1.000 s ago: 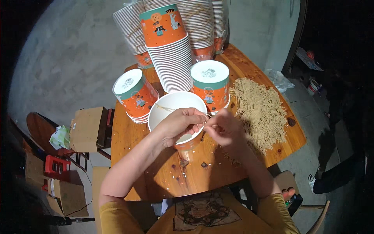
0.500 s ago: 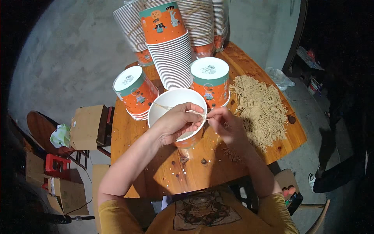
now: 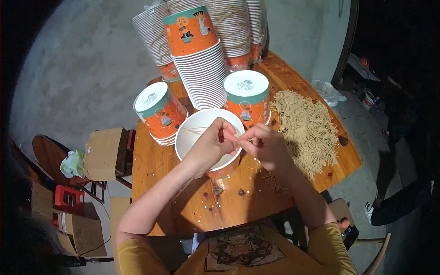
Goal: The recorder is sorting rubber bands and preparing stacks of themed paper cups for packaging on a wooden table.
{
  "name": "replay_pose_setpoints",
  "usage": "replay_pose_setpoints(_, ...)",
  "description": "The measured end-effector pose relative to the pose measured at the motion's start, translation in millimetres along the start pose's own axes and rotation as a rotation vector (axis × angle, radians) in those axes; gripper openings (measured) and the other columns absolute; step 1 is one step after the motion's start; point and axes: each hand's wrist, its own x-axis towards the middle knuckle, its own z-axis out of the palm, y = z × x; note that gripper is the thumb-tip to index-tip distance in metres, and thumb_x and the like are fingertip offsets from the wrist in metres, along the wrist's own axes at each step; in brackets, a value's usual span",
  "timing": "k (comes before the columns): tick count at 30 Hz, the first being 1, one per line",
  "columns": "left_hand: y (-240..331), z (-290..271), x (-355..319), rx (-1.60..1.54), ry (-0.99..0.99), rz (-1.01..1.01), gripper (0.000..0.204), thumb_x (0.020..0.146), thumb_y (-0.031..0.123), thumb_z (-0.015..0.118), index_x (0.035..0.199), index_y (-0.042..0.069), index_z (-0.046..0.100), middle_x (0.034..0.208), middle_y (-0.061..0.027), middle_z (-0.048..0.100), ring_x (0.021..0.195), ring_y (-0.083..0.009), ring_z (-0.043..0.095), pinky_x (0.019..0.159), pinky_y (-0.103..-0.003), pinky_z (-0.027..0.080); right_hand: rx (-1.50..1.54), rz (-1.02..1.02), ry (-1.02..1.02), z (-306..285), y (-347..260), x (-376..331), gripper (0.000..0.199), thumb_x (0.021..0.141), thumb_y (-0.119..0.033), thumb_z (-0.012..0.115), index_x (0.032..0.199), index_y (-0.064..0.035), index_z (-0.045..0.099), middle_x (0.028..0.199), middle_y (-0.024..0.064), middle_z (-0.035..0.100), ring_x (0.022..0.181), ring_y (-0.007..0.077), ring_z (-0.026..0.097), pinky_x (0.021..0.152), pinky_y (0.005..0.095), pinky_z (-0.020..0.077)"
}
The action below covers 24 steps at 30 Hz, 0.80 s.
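Note:
A white-lined paper bucket (image 3: 189, 145) stands upright near the middle of the wooden table, its mouth facing up. Over its right rim, both hands meet at a thin tan cord (image 3: 195, 130), whose loose part trails left across the opening. My left hand (image 3: 214, 144) pinches the cord between thumb and fingers. Close beside it, my right hand (image 3: 264, 145) pinches the cord too, fingertips almost touching the left ones. Whether a knot or hole lies between the fingertips is too small to make out. To the right lies a heap of tan cords (image 3: 307, 133).
Upturned orange-and-green buckets (image 3: 158, 114) stand left, and others (image 3: 247, 103) right of the open one. A tall bucket stack (image 3: 197, 68) rises behind, before plastic-wrapped stacks (image 3: 229, 32). Left of the table are cardboard boxes (image 3: 104, 153) and a red stool (image 3: 68, 200). Another person's leg (image 3: 398, 206) shows at right.
Both hands have drawn closer together, and my left fingers have curled more tightly at the cord. More of the cord's loose part shows over the bucket. The view has shifted slightly.

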Motion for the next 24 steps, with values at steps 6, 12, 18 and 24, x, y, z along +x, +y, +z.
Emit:
replay_pose_setpoints(6, 2.6, 0.1, -1.6, -0.005, -0.028, 0.049, 0.028, 0.082, -0.004, 0.062, 0.104, 0.003, 0.046, 0.090, -0.0044, 0.056, 0.086, -0.0120, 0.056, 0.078, -0.025, 0.048, -0.052, 0.045, 0.051, 2.4, -2.7, 4.9, 0.011, 0.078, -0.011, 0.068, 0.082, -0.0034, 0.062, 0.070, 0.0045, 0.052, 0.057, 0.0127, 0.050, 0.054, 0.0275, 0.0416)
replay_pose_setpoints(12, 5.3, -3.2, -1.5, 0.034, -0.066, -0.019, 0.028, 0.082, -0.005, 0.061, 0.105, 0.003, 0.046, 0.088, -0.0046, 0.056, 0.083, -0.0126, 0.057, 0.077, -0.026, 0.049, 0.056, 0.108, 0.000, 1.7, 0.5, 5.0, 0.011, 0.080, -0.012, 0.067, 0.083, -0.0031, 0.062, 0.071, 0.0042, 0.052, 0.057, 0.0119, 0.050, 0.055, 0.0269, 0.0420)
replay_pose_setpoints(18, 5.4, 0.1, -3.6, -0.015, -0.032, 0.006, 0.029, 0.081, -0.007, 0.057, 0.106, 0.002, 0.045, 0.088, -0.0054, 0.053, 0.079, -0.0122, 0.055, 0.073, -0.025, 0.048, 0.047, 0.085, -0.102, -2.9, -0.7, 5.6, 0.012, 0.081, -0.013, 0.065, 0.084, -0.0026, 0.061, 0.072, 0.0036, 0.050, 0.060, 0.0106, 0.048, 0.056, 0.0270, 0.0401)
replay_pose_setpoints(24, 6.3, -6.4, -14.2, 0.174, 0.071, 0.053, 0.015, 0.089, 0.005, 0.055, 0.103, 0.001, 0.050, 0.089, -0.0073, 0.055, 0.076, -0.0143, 0.056, 0.069, -0.027, 0.048, 0.114, 0.104, -0.072, -4.1, -4.9, 4.8, 0.012, 0.082, -0.014, 0.063, 0.083, -0.0017, 0.060, 0.072, 0.0034, 0.050, 0.061, 0.0108, 0.047, 0.057, 0.0262, 0.0394)
